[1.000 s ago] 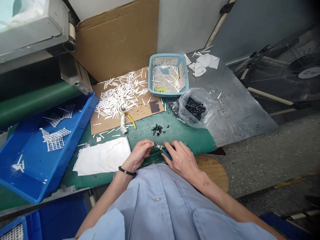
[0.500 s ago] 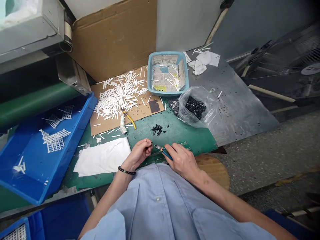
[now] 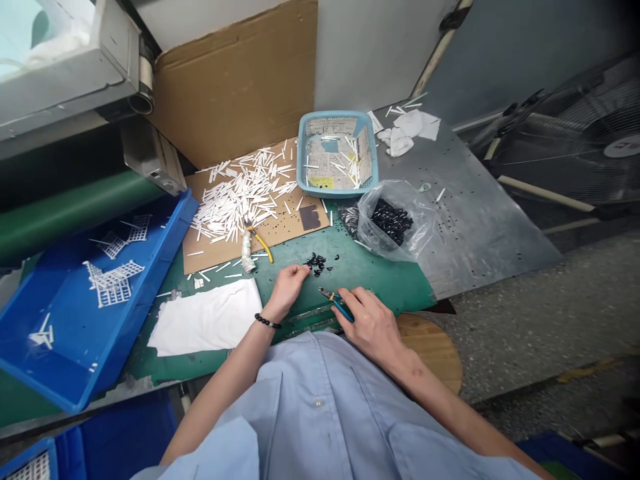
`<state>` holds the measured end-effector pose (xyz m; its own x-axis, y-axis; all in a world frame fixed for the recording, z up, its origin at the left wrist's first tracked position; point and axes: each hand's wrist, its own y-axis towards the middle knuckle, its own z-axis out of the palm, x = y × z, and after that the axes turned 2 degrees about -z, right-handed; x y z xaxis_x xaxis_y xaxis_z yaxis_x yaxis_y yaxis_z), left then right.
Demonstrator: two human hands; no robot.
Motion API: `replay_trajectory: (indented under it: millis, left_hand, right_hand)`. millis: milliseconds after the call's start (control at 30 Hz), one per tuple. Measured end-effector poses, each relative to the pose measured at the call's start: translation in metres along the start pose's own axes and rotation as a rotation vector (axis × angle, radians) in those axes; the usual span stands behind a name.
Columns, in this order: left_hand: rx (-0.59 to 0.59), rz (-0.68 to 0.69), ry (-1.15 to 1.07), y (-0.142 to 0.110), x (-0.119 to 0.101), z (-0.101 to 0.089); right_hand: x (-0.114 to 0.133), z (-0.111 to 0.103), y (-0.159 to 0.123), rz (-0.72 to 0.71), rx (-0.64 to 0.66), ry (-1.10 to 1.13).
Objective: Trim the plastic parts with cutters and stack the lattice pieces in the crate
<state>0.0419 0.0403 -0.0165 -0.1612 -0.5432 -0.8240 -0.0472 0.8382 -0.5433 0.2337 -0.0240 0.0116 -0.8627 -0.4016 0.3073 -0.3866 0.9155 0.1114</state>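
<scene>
My left hand (image 3: pixel 290 288) is at the near left edge of a small pile of shiny black pieces (image 3: pixel 318 263) on the green mat. Its thumb and fingers are pinched together at what looks like one small black piece, mostly hidden by the fingertips. In my right hand (image 3: pixel 373 323) is a pair of cutting pliers (image 3: pixel 342 308) with blue handles. Their jaws point left toward the pile and touch nothing. A clear plastic bag (image 3: pixel 423 230) full of similar black pieces stands open beyond, to the right.
White sticks (image 3: pixel 240 197) lie heaped on a cardboard sheet (image 3: pixel 200 257), near yellow-handled pliers (image 3: pixel 263 247). Behind is a light blue basket (image 3: pixel 301 160) lined with newspaper. A white cloth (image 3: pixel 205 320) lies left of my hands, beside a blue tray (image 3: pixel 65 353) holding white grids.
My left hand has moved forward from near the pliers' jaws to the black pile. My right hand, still gripping the pliers, has shifted slightly right. The camera view has tilted a little.
</scene>
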Motion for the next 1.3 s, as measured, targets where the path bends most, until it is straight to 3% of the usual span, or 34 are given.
replay_trajectory:
  millis: [67, 133, 300, 433, 600, 733, 1033, 1300]
  left_hand:
    - [-0.117, 0.113, 0.317, 0.001, 0.002, 0.002]
    - [-0.161, 0.179, 0.544, 0.000, 0.003, 0.003]
    - [-0.156, 0.212, 0.667, 0.001, 0.003, 0.001]
    - [-0.081, 0.188, 0.357, 0.000, 0.004, -0.005]
    - [0.129, -0.042, -0.289, -0.013, 0.006, -0.012]
    - [0.200, -0.073, -0.541, -0.027, 0.004, -0.012]
    - [0.310, -0.095, -0.566, -0.038, 0.007, -0.016]
    - [0.326, -0.133, -0.493, -0.044, 0.006, -0.019]
  right_hand:
    - [0.000, 0.000, -0.001, 0.011, -0.007, 0.008]
    - [0.001, 0.001, -0.002, 0.020, -0.005, 0.012]
    - [0.002, 0.003, -0.005, 0.028, 0.000, 0.035]
    - [0.002, 0.001, -0.005, 0.040, -0.016, 0.046]
    - [0.003, -0.003, -0.001, 0.033, -0.002, 0.058]
    - [0.004, -0.004, 0.002, -0.009, 0.017, 0.071]
    - [-0.003, -0.006, 0.008, -0.127, 0.060, 0.003]
    - [-0.003, -0.014, 0.012, -0.181, 0.117, -0.067]
